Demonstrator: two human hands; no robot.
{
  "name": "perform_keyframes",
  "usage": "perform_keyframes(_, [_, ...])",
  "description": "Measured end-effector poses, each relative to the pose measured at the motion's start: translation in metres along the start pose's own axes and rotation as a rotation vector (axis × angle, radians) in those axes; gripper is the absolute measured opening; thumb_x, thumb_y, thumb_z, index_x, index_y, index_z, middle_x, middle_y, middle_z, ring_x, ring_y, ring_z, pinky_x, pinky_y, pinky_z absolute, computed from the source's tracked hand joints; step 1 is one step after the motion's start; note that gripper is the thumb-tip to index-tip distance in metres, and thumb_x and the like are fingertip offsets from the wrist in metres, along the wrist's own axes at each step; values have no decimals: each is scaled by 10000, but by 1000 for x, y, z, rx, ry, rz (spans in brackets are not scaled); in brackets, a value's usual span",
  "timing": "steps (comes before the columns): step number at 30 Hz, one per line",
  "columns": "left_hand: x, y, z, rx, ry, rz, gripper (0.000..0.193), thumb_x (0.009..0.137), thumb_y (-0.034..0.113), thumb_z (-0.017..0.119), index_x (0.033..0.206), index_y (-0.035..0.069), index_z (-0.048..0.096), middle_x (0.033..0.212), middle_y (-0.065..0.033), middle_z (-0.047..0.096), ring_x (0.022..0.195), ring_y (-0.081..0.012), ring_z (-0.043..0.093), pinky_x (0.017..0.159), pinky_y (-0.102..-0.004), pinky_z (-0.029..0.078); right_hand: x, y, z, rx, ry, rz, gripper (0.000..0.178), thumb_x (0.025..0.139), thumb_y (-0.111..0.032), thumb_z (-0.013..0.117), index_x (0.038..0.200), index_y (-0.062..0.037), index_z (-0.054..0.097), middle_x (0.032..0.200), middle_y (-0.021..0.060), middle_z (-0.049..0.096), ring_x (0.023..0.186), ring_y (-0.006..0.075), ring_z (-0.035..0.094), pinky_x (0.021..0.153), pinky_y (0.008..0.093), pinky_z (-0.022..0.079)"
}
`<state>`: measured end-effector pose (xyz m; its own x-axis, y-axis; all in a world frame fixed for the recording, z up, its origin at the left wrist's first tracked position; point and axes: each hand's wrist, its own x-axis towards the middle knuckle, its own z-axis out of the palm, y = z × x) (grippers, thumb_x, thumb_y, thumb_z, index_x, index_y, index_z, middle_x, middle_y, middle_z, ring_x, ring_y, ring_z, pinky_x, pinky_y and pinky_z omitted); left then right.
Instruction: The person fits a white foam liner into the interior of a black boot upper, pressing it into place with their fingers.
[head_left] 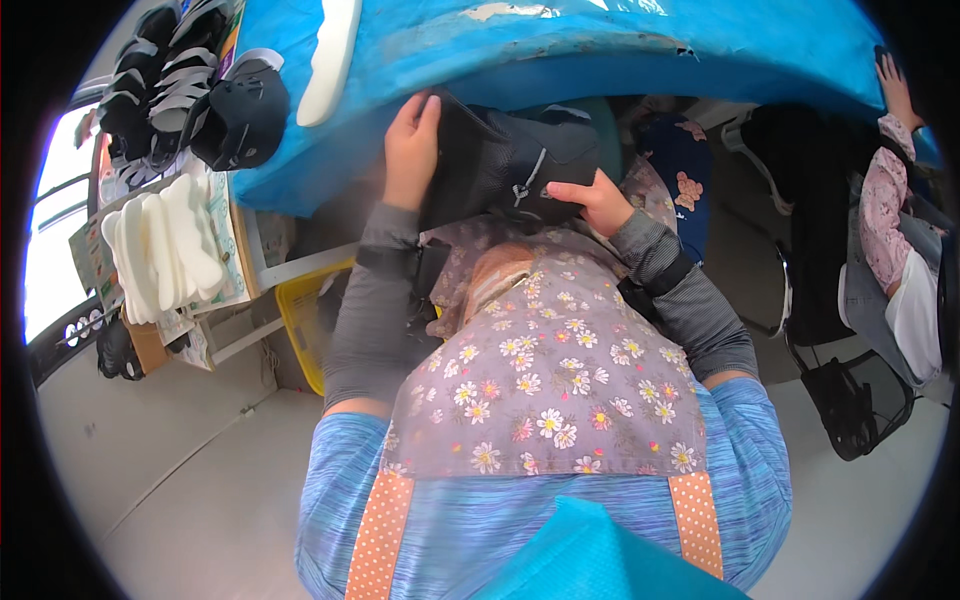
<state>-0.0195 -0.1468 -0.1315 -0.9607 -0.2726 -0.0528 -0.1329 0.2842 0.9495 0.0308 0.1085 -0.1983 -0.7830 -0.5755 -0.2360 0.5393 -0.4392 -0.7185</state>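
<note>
Over my lap, just below the table edge, I hold a black textured fabric piece (520, 165) that looks like a shoe upper, with a thin white mark on it. My left hand (411, 145) grips its left edge, the fingers closed around the rim. My right hand (592, 202) pinches the lower right side, thumb on top and the other fingers out of sight underneath. Beneath the piece lies my grey floral apron (550, 370). A similar black piece (243, 115) rests on the table's left corner.
Blue sheeting covers the table (560, 60), with a white wavy-edged shape (330, 60) on it. At left are stacked black-and-white pieces (165, 85), several white shapes (165, 245) and a yellow crate (300, 320). A co-worker's hand (897, 92) touches the table at right, near a chair (850, 400).
</note>
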Motion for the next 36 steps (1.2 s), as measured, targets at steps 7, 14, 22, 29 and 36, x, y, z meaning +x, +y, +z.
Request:
perform_keyframes(7, [-33,-8,-9,142,140,212,390,1011,230,551,1326,43,417,1052,-75,583,785,-104,593,670,-231,486,1,5,-5,-5,-14,21,433,871,-109,706,1269,0,576,1191,60,639,1081,162,586,972,311,456])
perform_keyframes(14, [-40,-12,-48,-118,-236,-599,396,1020,415,505,1119,44,598,963,-55,667,843,-160,677,681,-266,524,5,6,-7,-54,-22,1,444,861,-125,728,1261,1,580,1196,66,638,1092,167,587,978,308,452])
perform_keyframes(22, [-49,70,-22,708,-165,189,416,963,317,600,755,-40,547,661,-239,524,621,-360,566,565,-426,398,7,9,-8,100,-89,34,499,855,-119,730,1308,-3,554,1262,72,612,1122,178,585,990,325,452])
perform_keyframes(29, [-36,92,17,946,80,508,335,945,266,581,726,13,601,733,-226,620,706,-427,614,616,-521,472,-5,-6,0,359,-191,73,468,917,-108,642,1357,-29,507,1279,91,608,1160,209,594,1009,382,471])
perform_keyframes(36, [15,33,43,1201,12,566,412,960,302,507,670,42,641,679,-180,658,630,-386,654,590,-487,528,0,1,-9,434,-173,125,421,934,-98,615,1339,-26,522,1262,94,623,1137,205,615,995,377,490])
